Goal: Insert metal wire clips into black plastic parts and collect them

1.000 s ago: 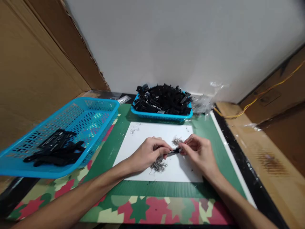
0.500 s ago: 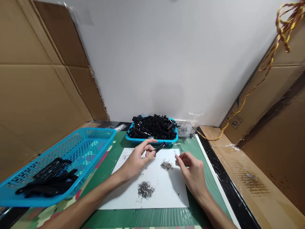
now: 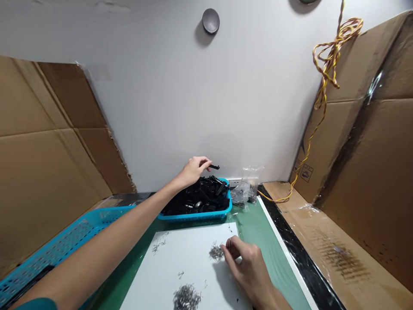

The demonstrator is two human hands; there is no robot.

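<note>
My left hand [image 3: 194, 169] is closed on one end of a slim black plastic piece [image 3: 215, 166], held above the heap of similar black plastic parts [image 3: 206, 196] in the blue basket [image 3: 196, 216]. Low over the white sheet [image 3: 167, 269], my right hand [image 3: 250, 265] has its thumb and fingertips pinched beside a small pile of tiny metal springs or clips [image 3: 215, 251]. Whatever sits between those fingertips is too small to make out. A larger pile of tiny metal pieces [image 3: 187, 297] lies nearer to me on the sheet.
Partly behind my left arm stands a larger blue basket [image 3: 80, 232] with black parts in it. Clear plastic bags [image 3: 243, 191] lie right of the heaped basket. Cardboard walls [image 3: 48, 155] flank the table, and a yellow-brown twisted cord [image 3: 309, 146] hangs at right.
The view has tilted upward. My left hand has gone from above the sheet to over the heaped basket with a black piece. My right hand has moved closer to the small metal pile.
</note>
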